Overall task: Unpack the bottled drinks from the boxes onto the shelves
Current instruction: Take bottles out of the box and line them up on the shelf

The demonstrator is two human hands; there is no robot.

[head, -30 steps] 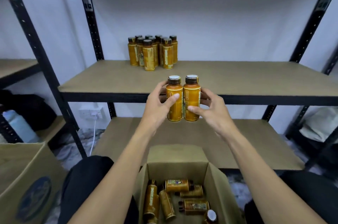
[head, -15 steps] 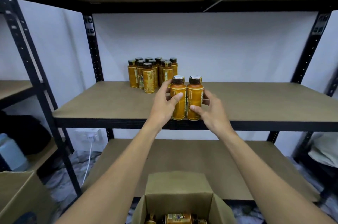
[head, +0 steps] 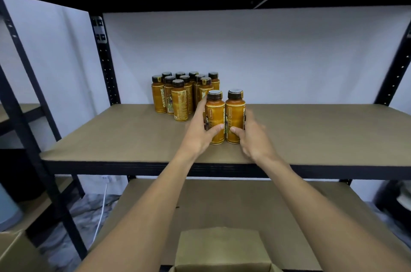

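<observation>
A: Background?
B: Wall (head: pixel 266 53), white, plain.
A: Low left?
B: Cable (head: pixel 101 211), white, hanging down the wall onto the floor (head: pixel 82 218), grey, marbled. Container (head: pixel 7 211), pale blue, at the left edge, partly cut off.
A: Low right?
B: One pale item (head: pixel 403 199) at the edge, blurred; kind cannot be told.

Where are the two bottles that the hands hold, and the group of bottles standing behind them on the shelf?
left held bottle (head: pixel 215 113): head view, middle of its orange label.
right held bottle (head: pixel 235 111): head view, middle of its label.
group of bottles (head: pixel 179 102): head view, label of the front bottle.
</observation>
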